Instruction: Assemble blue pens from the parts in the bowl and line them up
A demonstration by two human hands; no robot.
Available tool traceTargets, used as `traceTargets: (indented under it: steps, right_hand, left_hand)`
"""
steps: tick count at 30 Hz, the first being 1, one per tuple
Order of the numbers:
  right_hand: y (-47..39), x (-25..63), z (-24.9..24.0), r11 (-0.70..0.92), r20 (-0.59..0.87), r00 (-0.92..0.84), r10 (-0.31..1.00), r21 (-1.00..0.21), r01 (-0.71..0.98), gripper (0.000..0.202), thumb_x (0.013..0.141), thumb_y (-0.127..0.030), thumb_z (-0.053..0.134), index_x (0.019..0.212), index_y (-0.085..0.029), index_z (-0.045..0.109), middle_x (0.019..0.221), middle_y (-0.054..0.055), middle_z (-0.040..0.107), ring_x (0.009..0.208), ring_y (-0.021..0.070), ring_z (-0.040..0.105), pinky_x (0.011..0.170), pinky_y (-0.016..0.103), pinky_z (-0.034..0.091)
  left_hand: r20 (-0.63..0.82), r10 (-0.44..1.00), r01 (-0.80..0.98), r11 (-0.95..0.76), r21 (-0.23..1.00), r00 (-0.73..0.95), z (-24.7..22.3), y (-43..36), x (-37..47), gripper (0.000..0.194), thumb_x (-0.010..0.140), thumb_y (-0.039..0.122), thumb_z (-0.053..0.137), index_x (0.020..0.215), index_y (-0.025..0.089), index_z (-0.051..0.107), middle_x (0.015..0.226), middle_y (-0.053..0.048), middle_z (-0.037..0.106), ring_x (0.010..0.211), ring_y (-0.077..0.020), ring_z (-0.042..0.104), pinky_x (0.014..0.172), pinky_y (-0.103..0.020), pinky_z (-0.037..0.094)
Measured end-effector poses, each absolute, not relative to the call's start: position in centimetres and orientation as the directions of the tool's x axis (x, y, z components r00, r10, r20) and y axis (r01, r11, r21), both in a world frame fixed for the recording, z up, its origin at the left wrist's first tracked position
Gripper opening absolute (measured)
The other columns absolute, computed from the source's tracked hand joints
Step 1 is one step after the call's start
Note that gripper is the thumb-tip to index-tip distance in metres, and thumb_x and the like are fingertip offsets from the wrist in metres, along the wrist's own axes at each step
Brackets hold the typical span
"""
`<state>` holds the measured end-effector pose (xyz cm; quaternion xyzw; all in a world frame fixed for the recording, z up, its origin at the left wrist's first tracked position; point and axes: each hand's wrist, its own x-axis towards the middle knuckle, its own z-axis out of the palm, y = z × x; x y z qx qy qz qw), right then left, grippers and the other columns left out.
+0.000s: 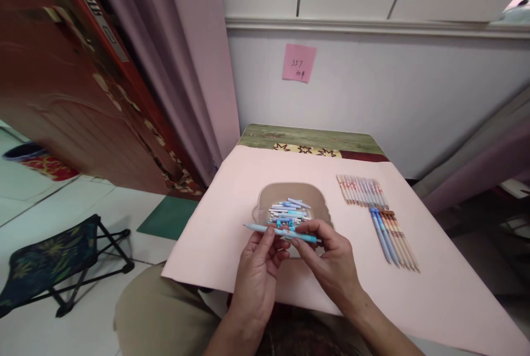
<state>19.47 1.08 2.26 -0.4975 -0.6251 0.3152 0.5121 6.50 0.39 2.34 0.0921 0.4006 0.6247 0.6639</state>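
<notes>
A light blue pen [259,228] lies nearly level between my two hands, above the near side of a beige bin [285,187]. Its tip points left and its brighter blue end points right. My left hand [259,259] pinches the pen's barrel between thumb and fingers. Close to the blue end, my right hand [329,254] grips it with thumb and forefinger. Inside the bin lies a heap of blue, white and lavender pens [290,212], partly hidden by my hands.
On the table's right side, a row of white-and-red patterned pens [362,191] lies side by side. Nearer are blue pens [385,237] beside brown-and-cream pens [401,241]. Pink paper [223,207] covers the table. A folding stool [53,256] stands on the floor at left.
</notes>
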Motion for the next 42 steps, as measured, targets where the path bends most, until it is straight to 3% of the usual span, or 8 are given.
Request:
traceTargets:
  steps: [24, 29, 32, 35, 38, 42]
  right_hand:
    - [0.71, 19.65, 2.54, 0.4, 0.415, -0.028, 0.909, -0.852, 0.338, 0.007, 0.082, -0.025, 0.067, 0.087, -0.02, 0.067, 0.08, 0.002, 0.069, 0.066, 0.0129, 0.062, 0.056, 0.021, 0.049]
    - [0.82, 19.58, 2.48, 0.346, 0.367, -0.027, 0.93, -0.85, 0.397, 0.011, 0.084, -0.03, 0.064, 0.082, -0.02, 0.068, 0.073, 0.001, 0.069, 0.059, 0.0116, 0.06, 0.053, 0.02, 0.047]
    - [1.03, 19.69, 2.54, 0.318, 0.327, -0.059, 0.943, -0.839, 0.441, 0.026, 0.09, -0.034, 0.055, 0.072, -0.019, 0.067, 0.063, 0.001, 0.066, 0.056, 0.0125, 0.059, 0.051, 0.021, 0.045]
    - [1.09, 19.69, 2.66, 0.305, 0.295, -0.091, 0.951, -0.852, 0.426, 0.019, 0.086, -0.037, 0.06, 0.09, -0.02, 0.068, 0.07, 0.003, 0.068, 0.058, 0.0139, 0.061, 0.054, 0.022, 0.048]
    - [0.94, 19.49, 2.77, 0.309, 0.29, -0.107, 0.951, -0.876, 0.37, 0.038, 0.078, -0.034, 0.069, 0.112, -0.021, 0.058, 0.081, 0.003, 0.069, 0.057, 0.0131, 0.06, 0.053, 0.022, 0.05]
    - [0.75, 19.3, 2.9, 0.33, 0.324, -0.083, 0.942, -0.863, 0.383, 0.01, 0.083, -0.028, 0.059, 0.091, -0.02, 0.06, 0.077, 0.002, 0.066, 0.06, 0.0125, 0.058, 0.051, 0.02, 0.048]
  left_hand:
    - [-0.383, 0.918, -0.697, 0.207, 0.687, -0.105, 2.58, 0.0, 6.21, 0.022, 0.07, 0.025, 0.078, 0.084, 0.012, 0.068, 0.075, -0.003, 0.065, 0.061, -0.0098, 0.06, 0.047, -0.017, 0.047]
    - [-0.353, 0.931, -0.7, 0.189, 0.689, -0.096, 2.66, 0.06, 6.3, 0.02, 0.07, 0.023, 0.078, 0.084, 0.011, 0.069, 0.074, -0.003, 0.067, 0.06, -0.0089, 0.06, 0.049, -0.017, 0.048]
    - [-0.332, 0.939, -0.698, 0.181, 0.693, -0.086, 2.66, 0.11, 6.35, 0.02, 0.071, 0.022, 0.077, 0.085, 0.009, 0.069, 0.077, -0.005, 0.069, 0.061, -0.0094, 0.061, 0.053, -0.017, 0.051]
    - [-0.343, 0.93, -0.728, 0.146, 0.67, -0.129, 2.55, 0.22, 6.31, 0.021, 0.069, 0.019, 0.078, 0.086, 0.01, 0.07, 0.08, -0.005, 0.07, 0.063, -0.0097, 0.062, 0.056, -0.018, 0.053]
    - [-0.371, 0.916, -0.756, 0.133, 0.641, -0.153, 2.46, 0.38, 6.13, 0.023, 0.066, 0.017, 0.08, 0.085, 0.011, 0.07, 0.079, -0.004, 0.07, 0.063, -0.0098, 0.063, 0.056, -0.017, 0.053]
    - [-0.385, 0.91, -0.749, 0.147, 0.646, -0.153, 2.49, 0.42, 5.96, 0.022, 0.065, 0.017, 0.08, 0.084, 0.01, 0.07, 0.077, -0.004, 0.069, 0.062, -0.0094, 0.062, 0.056, -0.017, 0.053]
